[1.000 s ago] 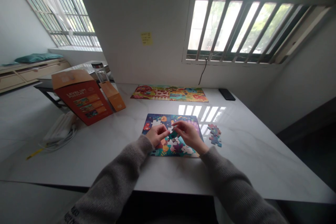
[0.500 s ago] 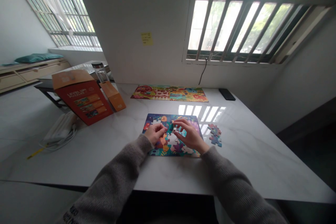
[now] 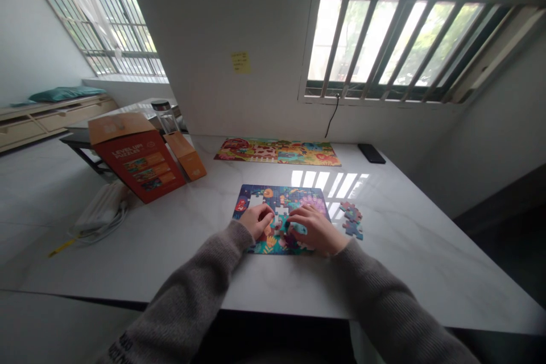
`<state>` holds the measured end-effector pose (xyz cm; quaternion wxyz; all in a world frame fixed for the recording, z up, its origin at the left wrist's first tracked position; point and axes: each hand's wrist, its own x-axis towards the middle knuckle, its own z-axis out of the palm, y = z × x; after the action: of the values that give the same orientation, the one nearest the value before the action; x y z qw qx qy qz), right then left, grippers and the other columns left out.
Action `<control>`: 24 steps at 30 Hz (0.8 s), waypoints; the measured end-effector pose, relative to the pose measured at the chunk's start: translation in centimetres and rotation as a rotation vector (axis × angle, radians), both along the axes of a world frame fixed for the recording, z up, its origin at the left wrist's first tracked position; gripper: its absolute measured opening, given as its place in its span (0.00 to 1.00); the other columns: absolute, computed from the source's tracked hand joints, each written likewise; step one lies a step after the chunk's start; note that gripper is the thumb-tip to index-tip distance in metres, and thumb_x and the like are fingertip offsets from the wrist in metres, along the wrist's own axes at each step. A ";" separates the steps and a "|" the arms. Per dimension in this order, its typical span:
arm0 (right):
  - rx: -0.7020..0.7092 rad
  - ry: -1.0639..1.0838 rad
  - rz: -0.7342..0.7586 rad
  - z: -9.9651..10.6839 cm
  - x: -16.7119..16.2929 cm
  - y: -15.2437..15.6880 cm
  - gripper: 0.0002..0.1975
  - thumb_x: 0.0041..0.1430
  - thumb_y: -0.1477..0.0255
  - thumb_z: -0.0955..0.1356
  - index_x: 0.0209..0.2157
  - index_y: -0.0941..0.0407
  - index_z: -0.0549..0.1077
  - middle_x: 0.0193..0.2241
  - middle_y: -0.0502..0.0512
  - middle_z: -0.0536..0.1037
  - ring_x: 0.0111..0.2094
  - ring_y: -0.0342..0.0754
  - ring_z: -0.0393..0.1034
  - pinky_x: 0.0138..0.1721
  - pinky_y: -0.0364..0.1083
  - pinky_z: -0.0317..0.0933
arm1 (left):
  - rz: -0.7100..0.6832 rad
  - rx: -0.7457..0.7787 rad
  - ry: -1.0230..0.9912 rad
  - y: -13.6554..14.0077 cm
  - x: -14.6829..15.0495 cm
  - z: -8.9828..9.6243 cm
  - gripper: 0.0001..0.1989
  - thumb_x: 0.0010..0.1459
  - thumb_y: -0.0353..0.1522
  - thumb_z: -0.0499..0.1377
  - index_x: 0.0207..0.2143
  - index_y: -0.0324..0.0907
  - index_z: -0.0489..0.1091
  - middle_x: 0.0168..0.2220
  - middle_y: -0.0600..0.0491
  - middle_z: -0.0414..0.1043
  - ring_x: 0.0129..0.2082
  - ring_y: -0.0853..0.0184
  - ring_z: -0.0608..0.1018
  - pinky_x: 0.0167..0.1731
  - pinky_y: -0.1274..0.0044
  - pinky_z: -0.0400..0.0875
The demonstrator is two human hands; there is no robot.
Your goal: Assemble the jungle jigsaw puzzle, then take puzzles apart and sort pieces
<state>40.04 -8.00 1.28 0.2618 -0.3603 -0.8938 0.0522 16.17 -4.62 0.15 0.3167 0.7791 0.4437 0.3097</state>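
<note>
Across a white bench [image 3: 170, 273], several brightly printed things are laid out before two hands. At the left, well apart from the hands, a red box [image 3: 139, 165] is stood. Along the far edge, a picture strip [image 3: 277, 151] is laid flat, its length running side to side. Nearer, a puzzle [image 3: 273, 240] is set flat directly below the hands, its long axis also running side to side. Its left part is partly covered by the left hand [image 3: 256, 220], with thumb and fingertips drawn close together; its right part is partly covered by the right hand [image 3: 318, 229], with fingers curved inward. Whether a piece is gripped in either cannot be told. Far right, a phone [image 3: 371, 153] is placed. Just right of the puzzle, loose pieces [image 3: 352, 220] are grouped, nearer the right hand. White gaps are seen in the puzzle, between the hands and just beyond the left hand; what lies beneath the palms is hidden.
</note>
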 end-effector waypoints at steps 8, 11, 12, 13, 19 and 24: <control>0.021 -0.095 0.015 -0.1 -0.5 -0.4 0.08 0.61 0.71 0.69 0.42 0.50 0.78 0.45 0.55 0.78 0.44 0.52 0.69 0.49 0.54 0.57 | -0.097 0.114 0.126 0.3 -0.2 -0.6 0.06 0.57 0.29 0.57 0.34 0.40 0.74 0.32 0.51 0.73 0.32 0.65 0.73 0.36 0.75 0.67; 0.018 -0.134 0.007 0.0 -0.6 -0.5 0.07 0.62 0.70 0.69 0.41 0.50 0.78 0.44 0.55 0.79 0.44 0.52 0.68 0.50 0.54 0.55 | -0.132 0.146 0.162 0.4 -0.1 -0.7 0.04 0.55 0.29 0.59 0.33 0.39 0.74 0.31 0.51 0.70 0.33 0.65 0.72 0.36 0.74 0.67; 0.015 -0.146 0.003 0.1 -0.6 -0.6 0.07 0.62 0.69 0.69 0.41 0.50 0.78 0.44 0.55 0.79 0.44 0.52 0.68 0.51 0.54 0.54 | -0.144 0.152 0.172 0.4 -0.1 -0.7 0.04 0.55 0.29 0.60 0.33 0.39 0.75 0.31 0.51 0.69 0.33 0.65 0.71 0.36 0.74 0.66; 0.010 -0.156 0.000 0.1 -0.6 -0.6 0.07 0.63 0.69 0.69 0.42 0.50 0.78 0.44 0.55 0.79 0.44 0.52 0.68 0.51 0.54 0.54 | -0.153 0.157 0.181 0.3 -0.1 -0.8 0.04 0.55 0.30 0.61 0.33 0.39 0.75 0.30 0.52 0.68 0.33 0.65 0.71 0.36 0.74 0.66; -0.020 -0.186 -0.017 0.4 -0.7 -0.8 0.08 0.64 0.68 0.68 0.44 0.50 0.78 0.45 0.55 0.78 0.46 0.51 0.67 0.51 0.52 0.54 | -0.163 0.168 0.223 0.5 -0.1 -1.1 0.08 0.53 0.32 0.64 0.37 0.40 0.75 0.31 0.53 0.67 0.35 0.65 0.71 0.39 0.74 0.67; -0.031 -0.193 -0.027 0.3 -0.9 -0.7 0.09 0.65 0.67 0.67 0.44 0.50 0.78 0.44 0.56 0.78 0.45 0.51 0.67 0.50 0.52 0.54 | -0.174 0.181 0.244 0.6 -0.1 -1.4 0.07 0.54 0.31 0.65 0.36 0.40 0.75 0.33 0.52 0.67 0.36 0.64 0.71 0.40 0.73 0.67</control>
<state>39.13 -8.73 1.56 0.1698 -0.3795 -0.9091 0.0274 16.09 -4.04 -1.23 0.2145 0.8716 0.3801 0.2231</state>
